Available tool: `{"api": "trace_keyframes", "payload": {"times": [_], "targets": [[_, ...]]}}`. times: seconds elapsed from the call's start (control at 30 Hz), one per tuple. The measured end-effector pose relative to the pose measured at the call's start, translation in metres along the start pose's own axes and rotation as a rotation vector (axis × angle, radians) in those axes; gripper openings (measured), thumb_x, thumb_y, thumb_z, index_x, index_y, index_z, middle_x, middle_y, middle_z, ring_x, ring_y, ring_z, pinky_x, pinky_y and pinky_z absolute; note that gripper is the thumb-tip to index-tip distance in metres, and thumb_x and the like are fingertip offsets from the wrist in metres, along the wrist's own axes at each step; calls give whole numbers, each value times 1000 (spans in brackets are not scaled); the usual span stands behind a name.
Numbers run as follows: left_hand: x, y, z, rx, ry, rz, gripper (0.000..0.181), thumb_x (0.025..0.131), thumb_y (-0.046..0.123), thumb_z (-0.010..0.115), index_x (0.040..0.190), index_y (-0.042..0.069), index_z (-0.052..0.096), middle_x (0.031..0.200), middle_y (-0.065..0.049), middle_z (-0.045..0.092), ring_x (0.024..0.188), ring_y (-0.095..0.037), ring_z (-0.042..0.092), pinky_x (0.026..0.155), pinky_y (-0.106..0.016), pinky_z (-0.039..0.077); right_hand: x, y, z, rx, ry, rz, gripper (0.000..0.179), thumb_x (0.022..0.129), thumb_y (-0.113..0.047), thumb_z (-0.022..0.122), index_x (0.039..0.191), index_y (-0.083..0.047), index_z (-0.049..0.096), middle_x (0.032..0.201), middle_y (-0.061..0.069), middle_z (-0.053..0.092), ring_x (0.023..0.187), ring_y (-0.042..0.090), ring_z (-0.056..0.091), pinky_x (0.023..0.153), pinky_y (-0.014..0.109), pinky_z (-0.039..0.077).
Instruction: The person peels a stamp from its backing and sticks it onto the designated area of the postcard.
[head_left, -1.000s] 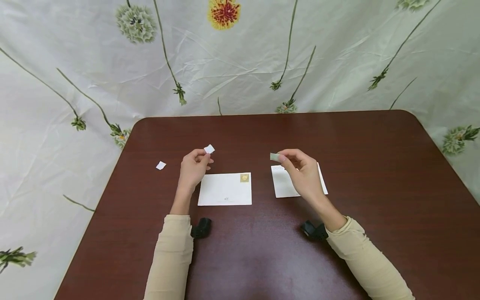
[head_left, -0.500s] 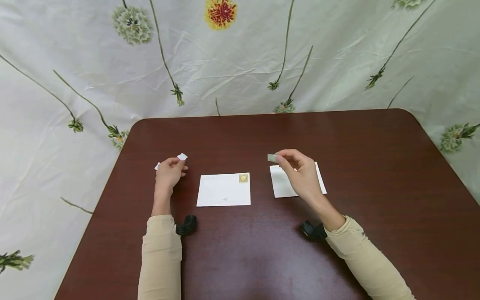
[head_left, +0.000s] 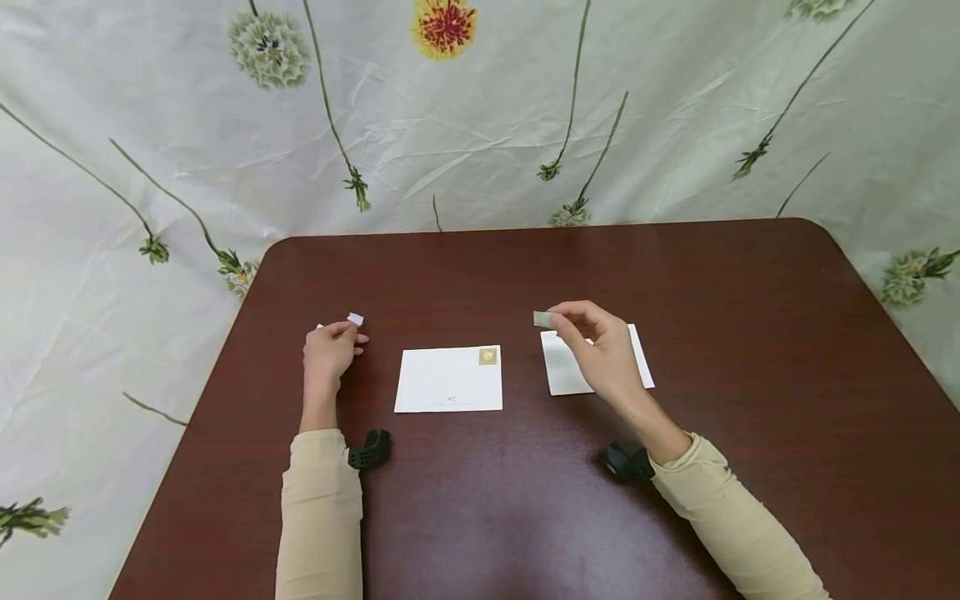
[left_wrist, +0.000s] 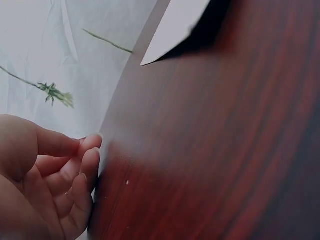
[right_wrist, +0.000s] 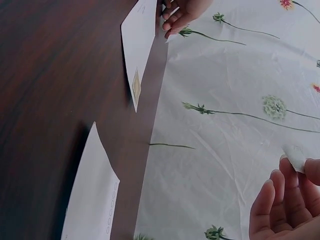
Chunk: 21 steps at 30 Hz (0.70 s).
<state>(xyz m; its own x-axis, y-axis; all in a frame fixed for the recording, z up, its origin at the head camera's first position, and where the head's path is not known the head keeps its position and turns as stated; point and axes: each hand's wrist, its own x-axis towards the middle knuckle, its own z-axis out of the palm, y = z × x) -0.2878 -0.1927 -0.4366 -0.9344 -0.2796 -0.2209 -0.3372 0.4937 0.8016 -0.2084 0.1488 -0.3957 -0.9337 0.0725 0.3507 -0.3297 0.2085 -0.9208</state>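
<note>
My left hand (head_left: 330, 350) is low over the table's left side, thumb and index finger pinched together. At its fingertips shows a small white paper piece (head_left: 356, 318), which the left wrist view does not reveal. Another white scrap (head_left: 320, 326) is nearly hidden behind that hand. My right hand (head_left: 603, 350) pinches a small pale green stamp (head_left: 543, 319) with a toothed edge, held above a white envelope (head_left: 567, 367) that the hand partly covers. Between the hands lies another white envelope (head_left: 447, 380), a gold stamp (head_left: 487, 356) in its upper right corner.
The dark brown table (head_left: 480, 500) has rounded far corners. Behind and left of it hangs a pale cloth (head_left: 480, 117) printed with flowers. Black wrist cameras (head_left: 370, 450) sit at both cuffs.
My left hand has moved left and lower with the small white paper piece, away from the stamped envelope and beside the other scrap. My right hand stays almost still with the green stamp.
</note>
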Motion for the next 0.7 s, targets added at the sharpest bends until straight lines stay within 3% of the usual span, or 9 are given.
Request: {"api": "trace_keyframes", "payload": {"times": [0.2, 0.4, 0.7], "targets": [[1, -2, -1, 9, 27, -2, 30, 99, 16, 50, 119, -2, 64, 94, -10, 71, 61, 2, 58, 71, -26, 42, -1, -1, 1, 8, 2, -5, 10, 89, -2, 66, 98, 3, 68, 89, 16, 68, 74, 18, 62, 68, 23, 47], [1, -3, -1, 13, 43, -6, 29, 98, 18, 53, 117, -1, 66, 92, -9, 71, 61, 2, 58, 71, -27, 41, 0, 0, 0, -1, -4, -9, 10, 90, -3, 65, 97, 2, 68, 87, 15, 68, 73, 12, 60, 68, 22, 47], [-2, -1, -3, 40, 69, 4, 31, 97, 28, 56, 114, 6, 70, 98, -9, 71, 74, -9, 64, 80, -33, 41, 0, 0, -1, -11, -3, -20, 10, 91, -6, 65, 97, 1, 69, 87, 14, 68, 72, 13, 61, 68, 22, 47]]}}
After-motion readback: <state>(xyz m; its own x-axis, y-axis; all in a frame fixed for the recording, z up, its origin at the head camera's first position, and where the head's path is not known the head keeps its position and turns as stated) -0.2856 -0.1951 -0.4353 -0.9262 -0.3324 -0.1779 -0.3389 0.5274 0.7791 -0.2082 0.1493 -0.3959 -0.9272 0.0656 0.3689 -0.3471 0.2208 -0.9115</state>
